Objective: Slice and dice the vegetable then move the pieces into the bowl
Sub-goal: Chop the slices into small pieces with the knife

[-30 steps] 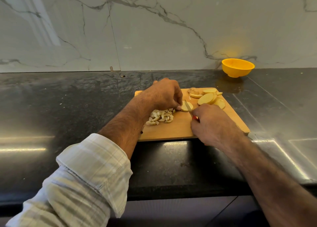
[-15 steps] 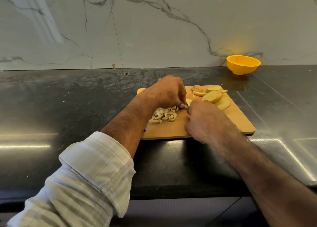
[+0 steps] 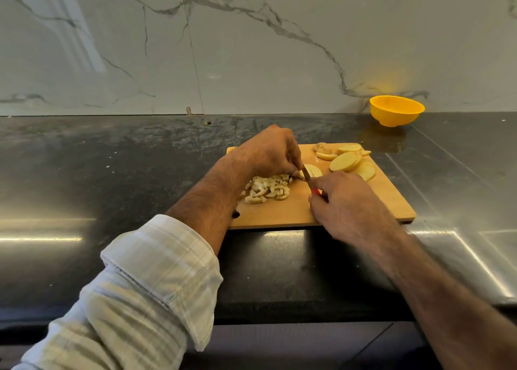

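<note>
The fingers (image 3: 291, 166) of the left hand (image 3: 268, 152) are curled down onto a potato slice (image 3: 313, 170) at the middle of the wooden cutting board (image 3: 363, 201), their tips pressing its left edge, so the slice lies just right of and partly under them. The right hand (image 3: 344, 201) is wrapped round the red handle of a small knife (image 3: 308, 178) (only a sliver of red shows past the knuckles), and the blade runs up and left from that grip onto the same slice, just beside the left fingertips. Left of the blade, under the left wrist, lies a heap of diced pieces (image 3: 267, 189) on the board. More uncut slices (image 3: 347, 159) are stacked overlapping at the board's far right corner, well apart from both hands. The yellow bowl (image 3: 396, 110) stands on the dark surface (image 3: 112, 159) beyond the board's right corner, against the marble wall (image 3: 251, 48). A rolled striped sleeve (image 3: 156, 271) covers the left forearm.
</note>
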The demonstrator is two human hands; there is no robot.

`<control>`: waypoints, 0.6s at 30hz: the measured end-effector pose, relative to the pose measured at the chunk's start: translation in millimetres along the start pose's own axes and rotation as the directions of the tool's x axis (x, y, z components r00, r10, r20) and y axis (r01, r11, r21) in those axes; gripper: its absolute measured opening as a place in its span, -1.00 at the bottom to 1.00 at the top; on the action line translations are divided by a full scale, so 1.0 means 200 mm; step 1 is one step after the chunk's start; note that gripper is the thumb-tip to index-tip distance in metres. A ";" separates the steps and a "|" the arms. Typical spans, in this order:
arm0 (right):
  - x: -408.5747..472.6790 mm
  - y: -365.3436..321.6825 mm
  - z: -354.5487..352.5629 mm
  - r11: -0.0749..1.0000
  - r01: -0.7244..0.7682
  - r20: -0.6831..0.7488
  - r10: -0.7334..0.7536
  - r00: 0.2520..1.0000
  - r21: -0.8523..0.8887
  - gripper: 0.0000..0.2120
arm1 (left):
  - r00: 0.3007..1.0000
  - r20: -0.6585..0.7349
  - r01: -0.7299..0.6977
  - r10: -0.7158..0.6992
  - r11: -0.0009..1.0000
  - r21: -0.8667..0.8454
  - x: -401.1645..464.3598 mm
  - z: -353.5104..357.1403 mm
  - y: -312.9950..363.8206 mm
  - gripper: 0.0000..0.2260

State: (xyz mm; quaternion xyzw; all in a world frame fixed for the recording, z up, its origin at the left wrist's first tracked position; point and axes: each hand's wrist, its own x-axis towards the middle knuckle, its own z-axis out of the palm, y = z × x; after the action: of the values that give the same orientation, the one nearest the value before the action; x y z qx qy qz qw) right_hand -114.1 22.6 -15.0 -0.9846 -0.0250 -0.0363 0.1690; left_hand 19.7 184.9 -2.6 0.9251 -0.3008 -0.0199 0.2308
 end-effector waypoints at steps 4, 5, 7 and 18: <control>0.04 -0.02 0.00 0.999 -0.023 0.051 0.024 0.998 -0.022 -0.68 | 1.000 -0.003 0.011 -0.011 1.000 -0.008 0.00 0.00 -0.01 -0.91; 0.05 -0.03 -0.01 0.999 -0.036 0.077 0.038 0.996 -0.028 -0.69 | 1.000 -0.006 0.015 -0.015 1.000 -0.010 0.00 0.00 -0.01 -0.91; 0.08 -0.04 -0.01 0.997 -0.065 0.109 0.069 0.992 -0.037 -0.73 | 1.000 -0.011 0.027 -0.027 0.999 -0.016 0.00 0.01 0.00 -0.92; 0.14 0.01 -0.04 0.999 -0.014 0.032 0.013 0.999 0.038 -0.71 | 1.000 0.017 0.002 -0.002 1.000 -0.010 0.00 0.00 0.00 -0.91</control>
State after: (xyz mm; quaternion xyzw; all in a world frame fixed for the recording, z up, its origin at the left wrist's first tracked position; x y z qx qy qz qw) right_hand -85.7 18.8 -5.8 -0.9818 -0.0216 -0.0190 0.1875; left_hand 19.9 185.4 -3.2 0.9241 -0.3018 -0.0293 0.2328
